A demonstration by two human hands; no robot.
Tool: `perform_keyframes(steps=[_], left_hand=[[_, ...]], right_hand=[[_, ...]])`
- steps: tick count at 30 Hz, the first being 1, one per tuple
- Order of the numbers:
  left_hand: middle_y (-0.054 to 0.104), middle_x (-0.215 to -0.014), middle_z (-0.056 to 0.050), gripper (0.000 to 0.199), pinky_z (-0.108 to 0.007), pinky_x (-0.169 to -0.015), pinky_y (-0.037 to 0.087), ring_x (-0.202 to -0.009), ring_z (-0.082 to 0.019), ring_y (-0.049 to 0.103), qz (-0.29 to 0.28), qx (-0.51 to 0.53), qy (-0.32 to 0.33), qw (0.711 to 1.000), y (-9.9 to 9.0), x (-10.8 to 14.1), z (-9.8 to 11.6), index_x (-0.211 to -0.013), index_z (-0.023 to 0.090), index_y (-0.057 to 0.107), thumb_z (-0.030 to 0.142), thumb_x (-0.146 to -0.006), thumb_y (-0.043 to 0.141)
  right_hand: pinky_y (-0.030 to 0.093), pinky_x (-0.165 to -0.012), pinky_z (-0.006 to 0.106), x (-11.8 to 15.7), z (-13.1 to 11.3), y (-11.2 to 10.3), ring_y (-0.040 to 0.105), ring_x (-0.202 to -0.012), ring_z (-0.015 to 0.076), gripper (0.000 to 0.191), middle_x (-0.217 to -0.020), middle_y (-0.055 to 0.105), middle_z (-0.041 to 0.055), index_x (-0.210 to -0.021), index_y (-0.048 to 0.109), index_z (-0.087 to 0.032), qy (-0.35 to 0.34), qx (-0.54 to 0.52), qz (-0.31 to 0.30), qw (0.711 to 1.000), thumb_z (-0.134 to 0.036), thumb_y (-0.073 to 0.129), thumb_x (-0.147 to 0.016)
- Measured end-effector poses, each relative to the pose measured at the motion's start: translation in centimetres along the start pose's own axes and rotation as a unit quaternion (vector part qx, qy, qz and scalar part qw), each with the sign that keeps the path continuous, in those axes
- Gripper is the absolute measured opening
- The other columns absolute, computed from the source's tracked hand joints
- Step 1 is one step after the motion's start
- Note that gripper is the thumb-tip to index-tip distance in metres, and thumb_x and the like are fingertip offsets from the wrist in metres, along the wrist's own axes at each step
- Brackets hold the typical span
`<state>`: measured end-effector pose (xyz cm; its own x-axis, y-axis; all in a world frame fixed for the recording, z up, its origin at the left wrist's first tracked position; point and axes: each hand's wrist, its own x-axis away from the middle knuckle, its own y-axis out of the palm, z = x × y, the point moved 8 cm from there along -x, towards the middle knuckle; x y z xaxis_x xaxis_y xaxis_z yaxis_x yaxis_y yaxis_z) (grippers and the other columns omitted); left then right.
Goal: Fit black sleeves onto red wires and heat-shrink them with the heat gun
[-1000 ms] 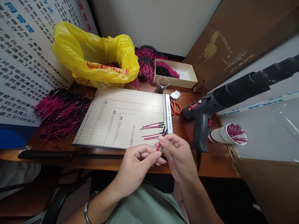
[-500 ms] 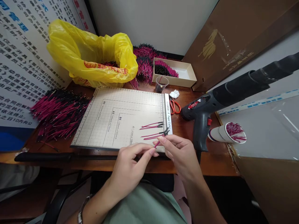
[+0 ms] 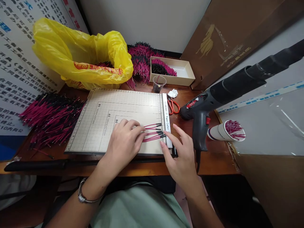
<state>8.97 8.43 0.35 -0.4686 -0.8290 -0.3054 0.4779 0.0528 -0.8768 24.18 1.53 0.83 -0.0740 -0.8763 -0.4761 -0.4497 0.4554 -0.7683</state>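
Observation:
Several short pink wires (image 3: 152, 138) with black sleeved ends lie side by side on the gridded board of a paper cutter (image 3: 133, 98). My left hand (image 3: 125, 137) is over their left ends, its fingers bent and closed with the thumb about them; those wire ends are hidden under the fingertips. At the black ends is my right hand (image 3: 180, 155), fingers spread and holding nothing. Its fingertips are close to the sleeves, by the cutter's white edge strip (image 3: 167, 117).
Piles of similar wires (image 3: 52, 120) lie left and behind. A yellow bag (image 3: 97, 76), a shallow box (image 3: 187, 74), a plastic cup (image 3: 159, 84) and red-handled scissors (image 3: 174, 107) surround the board. A heat gun (image 3: 200, 123) and a paper cup of pink pieces (image 3: 220, 131) are at right.
My hands have parted, and the wire they held between them now lies with the others on the board. The left hand moved left and up onto the wires; the right hand opened.

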Motion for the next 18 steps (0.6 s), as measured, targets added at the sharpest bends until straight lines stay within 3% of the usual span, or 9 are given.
perform_keyframes(steps=[4, 9, 14, 18], left_hand=[[0.069, -0.093, -0.008, 0.018, -0.036, -0.074, 0.044, -0.084, -0.024, 0.054, 0.013, -0.018, -0.012, 1.0, -0.2, -0.6, -0.6, -0.09, 0.021, 0.075, 0.021, -0.096, 0.058], [0.069, -0.089, -0.006, 0.016, -0.037, -0.072, 0.041, -0.083, -0.024, 0.054, -0.036, -0.01, -0.01, 0.999, 0.7, -1.7, -1.0, -0.089, 0.02, 0.076, 0.021, -0.094, 0.061], [0.069, -0.088, -0.005, 0.015, -0.038, -0.071, 0.041, -0.082, -0.024, 0.054, -0.063, 0.007, -0.001, 0.998, 0.9, -1.9, -1.0, -0.089, 0.019, 0.076, 0.02, -0.094, 0.062], [0.069, -0.089, -0.005, 0.015, -0.037, -0.07, 0.043, -0.08, -0.023, 0.054, -0.049, 0.049, 0.014, 0.998, 0.5, -1.4, -0.7, -0.087, 0.017, 0.073, 0.018, -0.095, 0.06]], right_hand=[[0.048, -0.107, 0.052, -0.6, -0.4, 1.4, 0.049, -0.136, 0.0312, 0.033, -0.148, 0.049, 0.0154, -0.128, 0.066, -0.023, -0.029, 0.024, -0.062, 0.997, -0.028, 0.054, -0.097], [0.045, -0.112, 0.055, -2.9, 0.3, 2.6, 0.049, -0.135, 0.0312, 0.021, -0.143, 0.053, 0.0155, -0.104, 0.072, -0.019, -0.01, -0.022, -0.084, 0.996, -0.026, 0.054, -0.097], [0.038, -0.115, 0.064, -5.3, 0.9, 4.8, 0.036, -0.147, 0.0389, 0.013, -0.153, 0.045, 0.0131, -0.097, 0.074, -0.022, -0.027, -0.029, -0.224, 0.974, -0.027, 0.062, -0.092], [0.031, -0.12, 0.063, -6.6, 0.9, 5.6, 0.029, -0.152, 0.0387, 0.01, -0.157, 0.043, 0.0094, -0.086, 0.07, -0.02, -0.054, -0.048, -0.3, 0.951, -0.021, 0.062, -0.091]])
